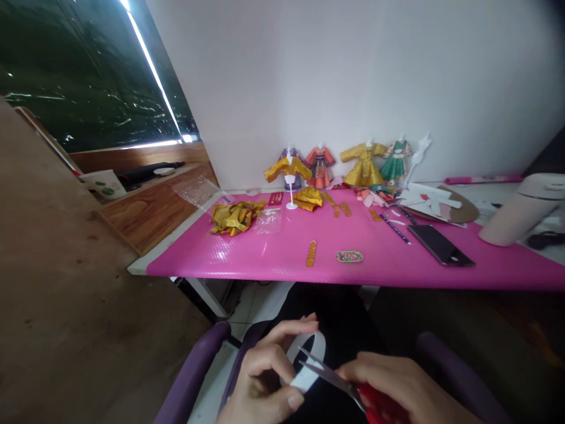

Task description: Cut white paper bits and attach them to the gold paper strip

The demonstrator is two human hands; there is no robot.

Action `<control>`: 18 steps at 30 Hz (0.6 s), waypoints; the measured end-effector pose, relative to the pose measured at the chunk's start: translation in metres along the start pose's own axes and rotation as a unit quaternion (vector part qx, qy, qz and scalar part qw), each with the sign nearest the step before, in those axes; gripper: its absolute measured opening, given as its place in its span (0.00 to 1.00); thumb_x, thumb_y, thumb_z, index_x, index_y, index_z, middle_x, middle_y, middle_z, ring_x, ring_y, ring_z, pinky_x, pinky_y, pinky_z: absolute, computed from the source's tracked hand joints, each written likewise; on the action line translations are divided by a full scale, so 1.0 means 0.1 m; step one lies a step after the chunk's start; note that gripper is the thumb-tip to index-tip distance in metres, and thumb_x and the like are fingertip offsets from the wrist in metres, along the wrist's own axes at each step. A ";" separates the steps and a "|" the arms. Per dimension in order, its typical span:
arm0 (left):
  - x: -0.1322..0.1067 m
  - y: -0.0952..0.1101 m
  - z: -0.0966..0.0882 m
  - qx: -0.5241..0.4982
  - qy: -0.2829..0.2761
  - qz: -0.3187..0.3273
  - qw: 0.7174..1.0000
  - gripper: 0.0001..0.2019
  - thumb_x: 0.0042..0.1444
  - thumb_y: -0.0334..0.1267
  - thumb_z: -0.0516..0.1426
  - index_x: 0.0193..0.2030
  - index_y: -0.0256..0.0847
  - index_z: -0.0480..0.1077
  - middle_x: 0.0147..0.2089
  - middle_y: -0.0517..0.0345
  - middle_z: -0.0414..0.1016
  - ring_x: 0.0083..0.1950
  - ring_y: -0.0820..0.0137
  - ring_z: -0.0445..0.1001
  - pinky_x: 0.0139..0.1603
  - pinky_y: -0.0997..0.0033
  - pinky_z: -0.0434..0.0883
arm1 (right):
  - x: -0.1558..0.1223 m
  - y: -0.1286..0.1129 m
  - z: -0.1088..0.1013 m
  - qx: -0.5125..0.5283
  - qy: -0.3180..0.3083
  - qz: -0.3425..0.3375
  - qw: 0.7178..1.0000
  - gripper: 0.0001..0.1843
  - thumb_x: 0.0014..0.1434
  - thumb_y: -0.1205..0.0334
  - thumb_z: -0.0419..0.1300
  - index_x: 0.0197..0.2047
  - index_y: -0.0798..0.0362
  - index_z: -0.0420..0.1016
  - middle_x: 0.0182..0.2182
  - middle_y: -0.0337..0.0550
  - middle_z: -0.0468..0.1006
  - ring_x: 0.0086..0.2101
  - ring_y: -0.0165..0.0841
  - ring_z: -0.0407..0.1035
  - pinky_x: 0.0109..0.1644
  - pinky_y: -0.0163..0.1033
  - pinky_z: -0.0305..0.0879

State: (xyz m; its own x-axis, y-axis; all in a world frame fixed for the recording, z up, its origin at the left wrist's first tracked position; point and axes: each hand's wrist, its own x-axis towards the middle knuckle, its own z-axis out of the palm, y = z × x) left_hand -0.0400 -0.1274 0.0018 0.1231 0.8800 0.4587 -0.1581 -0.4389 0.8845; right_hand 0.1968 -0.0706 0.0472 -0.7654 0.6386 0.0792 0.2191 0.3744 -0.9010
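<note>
My left hand [269,371] grips a white roll of tape [321,347] above my lap, thumb and fingers closed on its strip. In my right hand [397,377] is a pair of scissors [329,376] with red handles, held by the grips. Its blades are parted and point left, at the white strip by my left fingertips; whether they touch it I cannot tell. On the pink mat beyond my hands lie a small gold strip [311,254] and a patterned oval piece [349,257].
Small dressed mannequins, one in a gold top [289,171], stand along the wall. A heap of gold scraps [236,217] lies left on the pink mat [265,259]. At right are a phone [441,244], a pen [395,228] and a pale bottle [521,209]. Purple armrests [194,368] flank me.
</note>
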 end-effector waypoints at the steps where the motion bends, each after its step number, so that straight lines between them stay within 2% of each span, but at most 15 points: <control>1: 0.00 0.00 0.00 0.000 0.000 0.000 1.000 0.07 0.59 0.41 0.64 0.33 0.45 0.73 0.65 0.54 0.72 0.70 0.45 0.62 0.67 0.39 0.57 | 0.01 0.03 0.01 0.006 -0.003 -0.004 1.000 0.17 0.52 0.47 0.62 0.39 0.49 0.82 0.24 0.44 0.78 0.21 0.33 0.68 0.23 0.33 0.68; 10: 0.00 0.03 0.01 -0.010 -0.001 -0.001 1.000 0.05 0.59 0.41 0.64 0.34 0.46 0.74 0.64 0.55 0.72 0.70 0.45 0.62 0.67 0.40 0.57 | -0.02 0.05 0.02 -0.004 -0.002 0.007 1.000 0.14 0.49 0.56 0.63 0.39 0.47 0.82 0.25 0.43 0.78 0.22 0.33 0.68 0.24 0.32 0.68; 18: -0.02 0.01 -0.01 -0.008 -0.002 -0.004 1.000 0.07 0.58 0.42 0.64 0.32 0.44 0.73 0.64 0.53 0.72 0.70 0.43 0.61 0.67 0.38 0.56 | 0.00 0.09 0.04 -0.014 0.000 -0.004 1.000 0.16 0.48 0.55 0.64 0.41 0.48 0.83 0.26 0.44 0.80 0.22 0.34 0.69 0.25 0.33 0.70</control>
State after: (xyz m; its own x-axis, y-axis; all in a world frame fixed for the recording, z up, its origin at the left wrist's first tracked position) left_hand -0.0410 -0.1292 0.0022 0.1289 0.8823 0.4528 -0.1737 -0.4294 0.8862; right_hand 0.1964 -0.0702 0.0371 -0.7667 0.6362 0.0868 0.2294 0.3977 -0.8884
